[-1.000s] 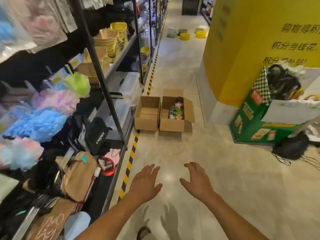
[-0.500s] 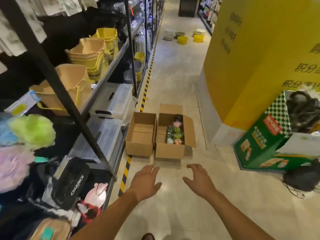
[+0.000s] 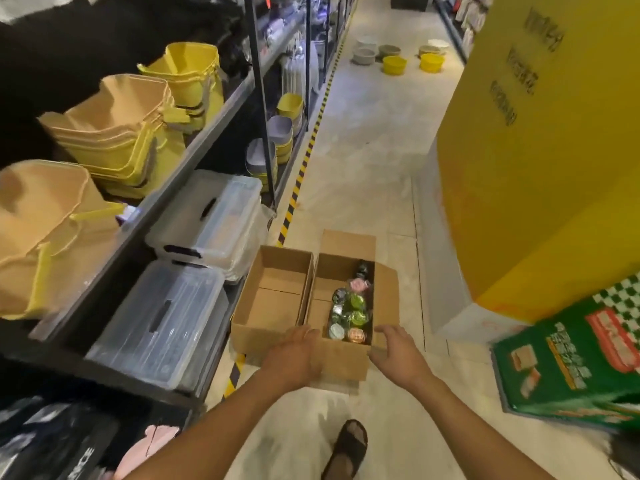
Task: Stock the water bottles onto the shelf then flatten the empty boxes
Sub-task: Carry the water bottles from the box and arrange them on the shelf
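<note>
- Shelf [image 3: 194, 147], left of frame: crowded; find a gap first.
- Bottle box [image 3: 343, 362], bottom centre, beside empty box [image 3: 277, 303]; water bottles [image 3: 353, 306] fill its right side.
- Left hand [image 3: 294, 355], right hand [image 3: 394, 351]: fingers spread, gripping nothing, at its near corners. Suggest low grip, level lift.

A shop aisle: long dark metal shelving [image 3: 194, 147] carries stacked yellow plastic buckets [image 3: 117, 133] and clear lidded plastic storage bins [image 3: 207, 216], with striped yellow-black floor tape [image 3: 304, 157] alongside
</note>
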### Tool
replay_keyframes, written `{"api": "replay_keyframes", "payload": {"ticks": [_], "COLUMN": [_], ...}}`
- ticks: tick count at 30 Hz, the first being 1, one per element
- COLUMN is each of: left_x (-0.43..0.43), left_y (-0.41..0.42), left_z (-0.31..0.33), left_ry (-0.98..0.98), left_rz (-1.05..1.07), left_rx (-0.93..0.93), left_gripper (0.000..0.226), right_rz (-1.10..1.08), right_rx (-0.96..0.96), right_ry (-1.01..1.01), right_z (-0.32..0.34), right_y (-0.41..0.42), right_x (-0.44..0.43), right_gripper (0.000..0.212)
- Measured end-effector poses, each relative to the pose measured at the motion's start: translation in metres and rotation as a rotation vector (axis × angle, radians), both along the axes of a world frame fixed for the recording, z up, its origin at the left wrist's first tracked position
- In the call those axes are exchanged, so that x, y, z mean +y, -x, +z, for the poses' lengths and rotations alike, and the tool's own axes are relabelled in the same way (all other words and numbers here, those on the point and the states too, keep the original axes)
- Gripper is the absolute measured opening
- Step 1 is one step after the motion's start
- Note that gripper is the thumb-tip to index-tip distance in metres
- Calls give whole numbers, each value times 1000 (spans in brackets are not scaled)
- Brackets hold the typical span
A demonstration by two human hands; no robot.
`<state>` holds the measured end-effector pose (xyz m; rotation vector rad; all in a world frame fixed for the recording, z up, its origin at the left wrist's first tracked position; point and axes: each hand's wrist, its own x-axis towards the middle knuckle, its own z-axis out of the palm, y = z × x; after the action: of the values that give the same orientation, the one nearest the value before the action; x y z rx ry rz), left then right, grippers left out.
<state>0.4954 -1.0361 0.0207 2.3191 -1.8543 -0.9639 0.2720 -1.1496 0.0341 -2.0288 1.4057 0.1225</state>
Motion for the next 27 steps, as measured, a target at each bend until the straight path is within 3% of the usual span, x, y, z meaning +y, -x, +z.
{"api": "replay_keyframes", "payload": {"ticks": [15, 22, 27], "left_x": [-221, -290, -322], "left_y": [-101, -134, -129], "left_z": [-66, -153, -232], "left_ry": [-22, -95, -139], "left_rz": [82, 108, 203], "left_rx": [-2, 25, 82], "left_gripper": [72, 65, 63], "right_rz": [238, 344, 457], "right_rx": [123, 213, 291], "right_ry": [-13, -58, -90], "right_z": [-53, -134, -213], "right_y": [-132, -172, -180], "right_x": [-270, -344, -384], "right_gripper": [58, 55, 64]}}
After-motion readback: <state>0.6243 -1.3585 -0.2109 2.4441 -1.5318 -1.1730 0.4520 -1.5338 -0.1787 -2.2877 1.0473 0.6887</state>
